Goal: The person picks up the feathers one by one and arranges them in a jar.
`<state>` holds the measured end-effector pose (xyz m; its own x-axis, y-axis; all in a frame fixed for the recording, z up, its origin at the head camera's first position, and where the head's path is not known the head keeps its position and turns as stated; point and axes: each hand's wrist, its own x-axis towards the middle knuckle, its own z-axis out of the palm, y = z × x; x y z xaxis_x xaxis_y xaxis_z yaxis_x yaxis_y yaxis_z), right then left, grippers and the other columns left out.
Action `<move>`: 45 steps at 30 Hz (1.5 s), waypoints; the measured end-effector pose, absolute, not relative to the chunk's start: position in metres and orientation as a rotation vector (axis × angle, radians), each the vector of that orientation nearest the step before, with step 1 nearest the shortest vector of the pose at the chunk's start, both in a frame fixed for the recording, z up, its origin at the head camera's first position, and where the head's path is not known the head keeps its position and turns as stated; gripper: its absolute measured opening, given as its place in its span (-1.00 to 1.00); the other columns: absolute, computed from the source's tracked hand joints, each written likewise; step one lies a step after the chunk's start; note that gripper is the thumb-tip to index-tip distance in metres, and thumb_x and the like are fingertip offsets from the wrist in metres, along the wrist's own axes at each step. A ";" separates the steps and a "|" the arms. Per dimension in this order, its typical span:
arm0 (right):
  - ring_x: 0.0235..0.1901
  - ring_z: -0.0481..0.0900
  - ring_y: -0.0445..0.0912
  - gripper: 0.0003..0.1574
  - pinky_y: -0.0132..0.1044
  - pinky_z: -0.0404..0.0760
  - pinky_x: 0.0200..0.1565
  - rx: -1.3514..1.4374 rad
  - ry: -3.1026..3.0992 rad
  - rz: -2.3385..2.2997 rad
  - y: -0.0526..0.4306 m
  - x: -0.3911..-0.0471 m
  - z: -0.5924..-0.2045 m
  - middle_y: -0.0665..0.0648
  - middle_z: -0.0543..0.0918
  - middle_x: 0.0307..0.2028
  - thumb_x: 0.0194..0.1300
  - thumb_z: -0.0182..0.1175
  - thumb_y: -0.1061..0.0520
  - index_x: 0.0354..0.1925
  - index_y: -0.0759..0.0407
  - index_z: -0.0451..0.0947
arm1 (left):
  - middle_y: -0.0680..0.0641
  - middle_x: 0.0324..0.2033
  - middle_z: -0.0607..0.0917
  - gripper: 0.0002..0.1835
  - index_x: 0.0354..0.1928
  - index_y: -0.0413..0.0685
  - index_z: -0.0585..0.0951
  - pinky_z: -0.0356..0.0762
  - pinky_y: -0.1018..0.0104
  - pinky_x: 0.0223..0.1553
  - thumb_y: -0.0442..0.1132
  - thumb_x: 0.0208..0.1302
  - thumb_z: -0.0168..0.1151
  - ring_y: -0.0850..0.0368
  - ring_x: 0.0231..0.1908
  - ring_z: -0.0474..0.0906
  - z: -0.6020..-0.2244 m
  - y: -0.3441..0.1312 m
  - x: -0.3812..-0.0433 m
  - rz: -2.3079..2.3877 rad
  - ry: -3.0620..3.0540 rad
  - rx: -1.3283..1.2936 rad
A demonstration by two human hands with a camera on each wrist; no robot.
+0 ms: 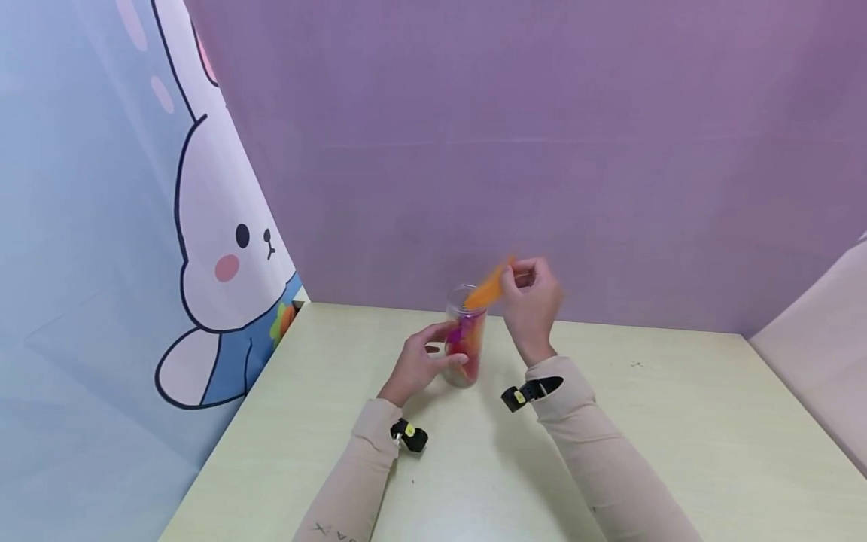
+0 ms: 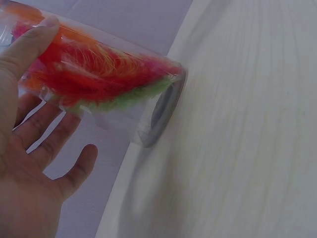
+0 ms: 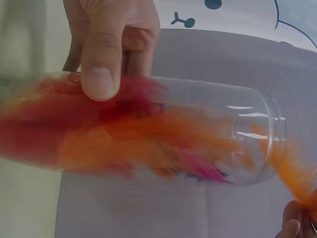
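Observation:
A clear jar (image 1: 466,342) stands upright on the table, with red, orange, magenta and green feathers (image 2: 94,74) inside. My left hand (image 1: 423,363) grips its side, thumb on the front and fingers around the back. Above the open mouth, my right hand (image 1: 531,301) pinches an orange feather (image 1: 489,288) by its upper end. The feather slants down to the left, its lower end at the jar's rim. From the right wrist view, the orange feather (image 3: 287,168) overlaps the rim, and my right fingertips (image 3: 292,215) show at the lower right corner.
The pale wooden table (image 1: 650,421) extends on both sides of the arms. A purple backdrop (image 1: 542,150) rises close behind the jar. To the left hangs a blue cloth (image 1: 81,301) printed with a white rabbit.

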<state>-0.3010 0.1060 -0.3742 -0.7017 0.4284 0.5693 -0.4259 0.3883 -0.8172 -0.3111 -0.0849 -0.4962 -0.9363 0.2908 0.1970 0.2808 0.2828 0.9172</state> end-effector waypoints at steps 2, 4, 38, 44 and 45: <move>-0.44 0.60 -0.03 -0.80 -0.60 0.53 -0.45 0.025 -1.911 1.409 0.104 -0.300 -0.376 0.27 0.69 -0.39 0.34 0.30 0.16 -0.26 0.31 0.58 | 0.07 0.20 0.68 -0.29 0.34 0.26 0.55 0.57 0.02 0.23 0.07 0.12 0.55 0.07 0.24 0.56 -0.497 -0.085 -0.311 1.796 2.506 0.561; -0.44 0.61 -0.02 -0.83 -0.59 0.53 -0.46 0.058 -1.940 1.414 0.102 -0.299 -0.378 0.26 0.69 -0.40 0.34 0.30 0.18 -0.27 0.31 0.59 | 0.06 0.20 0.68 -0.30 0.34 0.25 0.56 0.57 -0.01 0.22 0.06 0.13 0.55 0.06 0.24 0.57 -0.497 -0.085 -0.312 1.807 2.504 0.576; -0.44 0.51 -0.04 -0.87 -0.34 0.45 -0.44 0.229 -2.436 1.262 0.095 -0.292 -0.370 0.17 0.67 -0.24 0.33 0.32 0.17 -0.27 0.21 0.76 | -0.02 0.18 0.70 -0.30 0.32 0.14 0.57 0.59 -0.03 0.21 0.01 0.11 0.58 0.02 0.21 0.59 -0.498 -0.085 -0.312 1.816 2.518 0.565; -0.28 0.44 0.04 -0.82 -0.23 0.38 -0.30 0.140 -2.503 1.264 0.093 -0.291 -0.363 0.29 0.51 -0.15 0.31 0.32 0.13 -0.26 0.23 0.77 | -0.02 0.19 0.70 -0.29 0.33 0.13 0.56 0.59 -0.01 0.22 0.03 0.12 0.56 0.02 0.22 0.58 -0.498 -0.085 -0.313 1.801 2.523 0.572; -0.26 0.43 0.05 -0.81 -0.22 0.37 -0.29 0.123 -2.514 1.266 0.093 -0.291 -0.362 0.30 0.50 -0.13 0.31 0.32 0.12 -0.25 0.24 0.77 | -0.01 0.19 0.69 -0.29 0.34 0.14 0.56 0.59 0.00 0.22 0.03 0.12 0.56 0.03 0.22 0.58 -0.498 -0.085 -0.313 1.797 2.524 0.569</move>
<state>-0.2914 0.0930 -0.3622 -0.9441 0.0675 0.3226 -0.2191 0.6027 -0.7673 -0.3130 -0.0847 -0.4982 -0.9348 0.2847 0.2124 0.2939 0.2841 0.9126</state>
